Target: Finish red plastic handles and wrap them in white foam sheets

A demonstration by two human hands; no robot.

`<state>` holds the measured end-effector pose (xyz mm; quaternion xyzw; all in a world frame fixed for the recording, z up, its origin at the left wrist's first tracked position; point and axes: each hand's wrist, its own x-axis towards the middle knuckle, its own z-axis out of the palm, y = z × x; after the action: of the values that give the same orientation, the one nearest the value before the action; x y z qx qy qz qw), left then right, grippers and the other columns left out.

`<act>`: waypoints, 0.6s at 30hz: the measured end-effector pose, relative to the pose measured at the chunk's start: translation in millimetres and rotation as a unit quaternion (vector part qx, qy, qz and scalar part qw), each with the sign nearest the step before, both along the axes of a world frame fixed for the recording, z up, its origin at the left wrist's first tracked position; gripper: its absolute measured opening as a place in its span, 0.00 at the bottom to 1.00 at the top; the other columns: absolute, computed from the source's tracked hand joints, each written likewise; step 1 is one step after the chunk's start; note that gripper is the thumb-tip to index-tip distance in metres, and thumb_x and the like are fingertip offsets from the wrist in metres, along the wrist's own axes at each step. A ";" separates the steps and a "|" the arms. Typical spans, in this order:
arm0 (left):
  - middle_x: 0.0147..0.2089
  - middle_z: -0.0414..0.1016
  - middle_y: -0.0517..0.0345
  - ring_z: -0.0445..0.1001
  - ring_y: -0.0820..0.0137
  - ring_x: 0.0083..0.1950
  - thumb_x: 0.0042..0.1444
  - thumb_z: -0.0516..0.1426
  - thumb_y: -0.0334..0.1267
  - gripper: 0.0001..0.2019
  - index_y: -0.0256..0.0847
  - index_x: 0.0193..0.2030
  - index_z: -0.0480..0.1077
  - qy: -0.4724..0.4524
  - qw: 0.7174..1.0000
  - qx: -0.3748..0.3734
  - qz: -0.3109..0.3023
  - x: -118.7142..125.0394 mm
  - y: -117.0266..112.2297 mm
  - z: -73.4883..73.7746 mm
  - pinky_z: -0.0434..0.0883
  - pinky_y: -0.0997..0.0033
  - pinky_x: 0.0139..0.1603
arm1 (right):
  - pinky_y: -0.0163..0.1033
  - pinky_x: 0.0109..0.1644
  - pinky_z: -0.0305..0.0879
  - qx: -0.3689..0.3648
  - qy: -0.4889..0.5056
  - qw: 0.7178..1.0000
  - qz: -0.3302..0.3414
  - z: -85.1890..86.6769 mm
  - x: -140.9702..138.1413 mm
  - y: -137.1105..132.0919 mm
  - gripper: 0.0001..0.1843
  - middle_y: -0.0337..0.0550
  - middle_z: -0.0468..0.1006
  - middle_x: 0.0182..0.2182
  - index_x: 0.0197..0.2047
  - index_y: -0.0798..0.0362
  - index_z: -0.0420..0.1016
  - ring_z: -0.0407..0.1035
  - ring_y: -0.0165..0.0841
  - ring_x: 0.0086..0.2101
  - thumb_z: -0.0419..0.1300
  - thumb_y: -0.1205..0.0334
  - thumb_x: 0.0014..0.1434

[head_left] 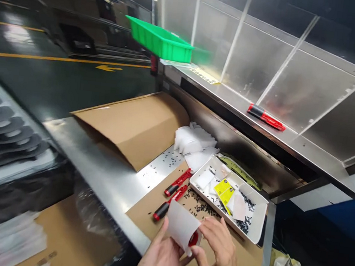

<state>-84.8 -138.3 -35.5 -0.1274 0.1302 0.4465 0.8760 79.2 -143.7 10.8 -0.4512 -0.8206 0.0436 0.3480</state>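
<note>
Low in the middle of the view, my left hand [162,258] is closed around a white wrapping sheet [182,225], which is curled into a tube. A round red item [194,238] shows at the tube's right end; most of it is hidden inside. My right hand [219,252] pinches the sheet's edge at that end, thumb below and fingers above. Just beyond lie two red-and-black pen-shaped items [178,182] [169,203] on a cardboard sheet [147,202]. To their right, a white tray [259,216] holds small black pieces, white slips and a yellow label [225,193].
White sheets [196,138] are stacked behind the tray, beside a brown cardboard piece [139,124]. Small black pieces lie scattered on the metal table [101,175]. The raised ledge bears a green bin [162,42] and another red-and-black item [266,116].
</note>
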 end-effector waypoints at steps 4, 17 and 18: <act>0.37 0.83 0.46 0.80 0.62 0.36 0.55 0.63 0.45 0.24 0.28 0.52 0.72 0.056 0.994 -0.089 0.042 -7.4 -23.7 -2.2 0.74 0.66 0.39 | 0.60 0.59 0.66 0.025 -0.074 0.992 0.103 -5.8 -12.3 -3.4 0.19 0.45 0.80 0.50 0.56 0.48 0.72 0.70 0.47 0.55 0.59 0.64 0.61; 0.51 0.73 0.52 0.76 0.65 0.43 0.61 0.58 0.40 0.15 0.39 0.53 0.68 0.402 0.761 -0.417 0.291 -188.7 -76.4 -143.1 0.77 0.61 0.39 | 0.51 0.47 0.74 0.065 -0.097 0.975 0.189 -82.8 -23.8 -15.8 0.13 0.40 0.83 0.41 0.46 0.44 0.77 0.77 0.45 0.46 0.51 0.56 0.68; 0.51 0.73 0.52 0.76 0.64 0.44 0.61 0.59 0.41 0.16 0.39 0.53 0.68 0.426 0.748 -0.423 0.281 -199.4 -78.7 -151.5 0.77 0.60 0.40 | 0.50 0.46 0.75 0.066 -0.105 0.972 0.200 -87.1 -24.7 -15.3 0.13 0.39 0.84 0.41 0.45 0.44 0.77 0.78 0.45 0.45 0.50 0.56 0.69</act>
<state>-284.2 -217.0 -187.1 -0.3122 0.6242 0.5796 0.4207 54.5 -159.0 -76.4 -0.2560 -0.9272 0.0099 0.2732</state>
